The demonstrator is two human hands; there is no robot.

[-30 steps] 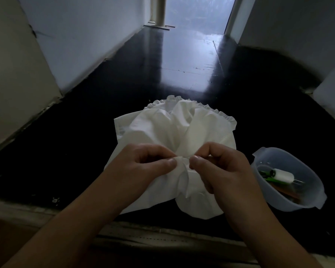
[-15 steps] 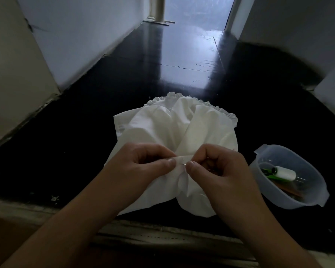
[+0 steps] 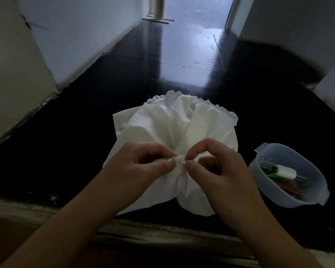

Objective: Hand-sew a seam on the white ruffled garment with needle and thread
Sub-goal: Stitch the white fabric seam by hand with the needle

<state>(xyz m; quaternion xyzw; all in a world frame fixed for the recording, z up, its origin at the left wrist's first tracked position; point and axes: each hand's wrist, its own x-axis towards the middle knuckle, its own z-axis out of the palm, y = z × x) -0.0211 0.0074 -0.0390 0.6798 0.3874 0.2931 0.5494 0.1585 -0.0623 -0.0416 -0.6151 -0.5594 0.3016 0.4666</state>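
White ruffled cotton garment (image 3: 174, 130), bunched on the glossy black floor (image 3: 124, 89), its near fold pinched taut by the left hand (image 3: 143, 167) so the right hand (image 3: 217, 167) can pinch the thin steel needle (image 3: 182, 162) through it (thread unseen).

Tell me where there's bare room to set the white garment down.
Bare black floor lies left of the white ruffled garment, up to the pale wall, and beyond its ruffle. Right side is crowded by the clear plastic tub with a white thread spool.
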